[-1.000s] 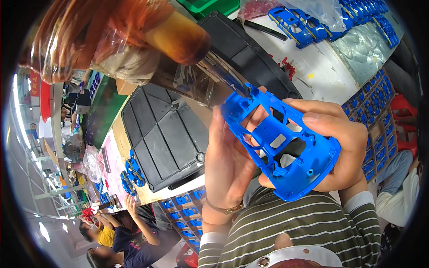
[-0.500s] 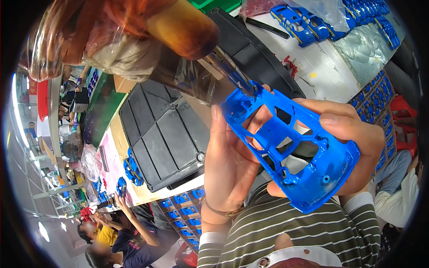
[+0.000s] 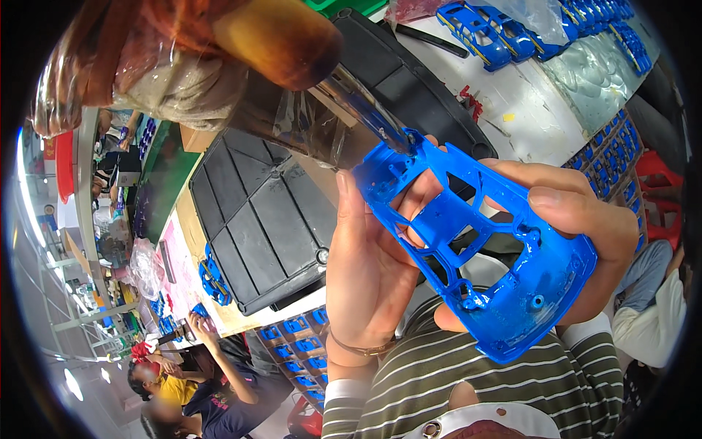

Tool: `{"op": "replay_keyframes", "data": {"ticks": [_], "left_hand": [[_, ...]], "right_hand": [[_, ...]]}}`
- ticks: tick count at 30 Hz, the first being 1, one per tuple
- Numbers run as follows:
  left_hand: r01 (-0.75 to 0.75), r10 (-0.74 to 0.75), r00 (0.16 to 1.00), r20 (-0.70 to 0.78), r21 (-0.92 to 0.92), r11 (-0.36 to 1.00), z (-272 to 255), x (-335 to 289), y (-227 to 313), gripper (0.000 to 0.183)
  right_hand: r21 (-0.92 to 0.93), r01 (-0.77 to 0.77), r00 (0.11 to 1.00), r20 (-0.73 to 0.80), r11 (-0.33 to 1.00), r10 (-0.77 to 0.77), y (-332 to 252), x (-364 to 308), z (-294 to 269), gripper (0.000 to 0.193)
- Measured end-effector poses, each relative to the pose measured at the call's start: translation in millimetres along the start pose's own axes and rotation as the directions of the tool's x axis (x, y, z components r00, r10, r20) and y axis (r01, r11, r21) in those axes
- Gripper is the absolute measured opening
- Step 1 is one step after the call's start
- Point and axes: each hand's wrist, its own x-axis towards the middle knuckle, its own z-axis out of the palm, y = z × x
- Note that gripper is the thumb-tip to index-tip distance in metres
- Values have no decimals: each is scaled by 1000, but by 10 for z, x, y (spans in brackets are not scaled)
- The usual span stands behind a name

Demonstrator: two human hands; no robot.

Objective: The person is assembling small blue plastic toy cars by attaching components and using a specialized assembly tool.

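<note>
A blue toy car body shell (image 3: 442, 218), its hollow underside facing up, is held in both hands at a tilt. My left hand (image 3: 373, 271) grips its far left side, the thumb along the edge and fingers underneath. My right hand (image 3: 585, 216) wraps round the near right side, thumb pressed on the rim. Against the shell's far end rests the tip of a shiny metal rod (image 3: 365, 110). That rod comes down from a rounded amber-brown piece (image 3: 278, 44), which is partly wrapped in cloth and clear plastic at upper left. Contact at the tip is partly hidden.
Two black ribbed plastic panels (image 3: 259, 212) lie on the table beyond my hands. More blue car shells (image 3: 486, 36) stand at upper right, beside red scraps (image 3: 472, 102). Divided boxes of blue parts (image 3: 292, 347) flank me. Co-workers (image 3: 227, 388) sit at lower left.
The shell's near end has swung slightly toward me and to the right, with both hands still on it. The rod and its amber piece appear a little further left in view.
</note>
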Motion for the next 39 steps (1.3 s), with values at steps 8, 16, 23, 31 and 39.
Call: {"op": "replay_keyframes", "data": {"ticks": [8, 16, 23, 31, 39], "left_hand": [[-100, 105, 992, 69, -75, 992, 15, 3, -47, 60], [-43, 62, 994, 87, -202, 978, -38, 182, -58, 51], [144, 15, 898, 440, -325, 935, -242, 217, -209, 48], [357, -258, 801, 541, -83, 931, -457, -84, -490, 70], [-219, 102, 861, 497, 183, 959, -1195, -1008, -614, 49]], "right_hand": [[5, 2, 1000, 20, 1000, -2, 18, 17, -27, 92], [-56, -1, 988, -155, 998, -8, 178, 13, 131, 88], [-87, -20, 986, -165, 996, 6, 154, -144, 62, 86], [137, 67, 991, -122, 988, -51, -21, -822, 77, 65], [227, 168, 963, 172, 959, -210, -196, -909, 390, 85]]}}
